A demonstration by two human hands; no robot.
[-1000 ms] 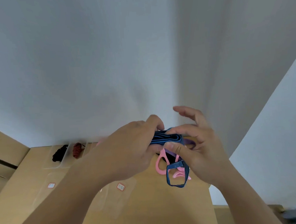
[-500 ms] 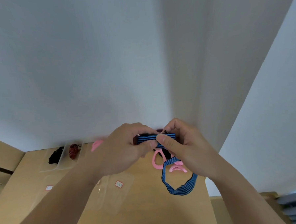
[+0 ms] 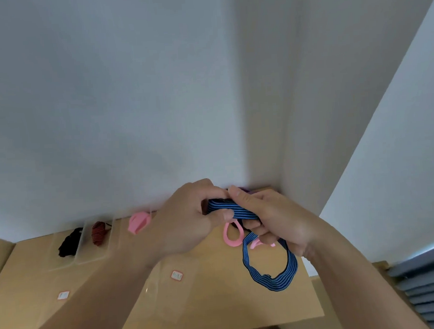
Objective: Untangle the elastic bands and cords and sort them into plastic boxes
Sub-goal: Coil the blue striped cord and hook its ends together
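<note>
A blue elastic band with black stripes is pinched between my left hand and my right hand, above the far right of the wooden table. Its folded part lies between my thumbs and a long loop hangs down under my right hand. A pink band lies on the table behind it, partly hidden by my fingers. Clear plastic boxes at the back left hold a black bundle, a red bundle and a pink bundle.
Two more clear boxes with small red-and-white labels lie nearer on the table. A white wall runs along the back and a corner stands at the right. Grey slats show at the lower right.
The hanging loop of the blue band has grown longer and lower. My hands have closed together over the folded part, and the view has shifted slightly left.
</note>
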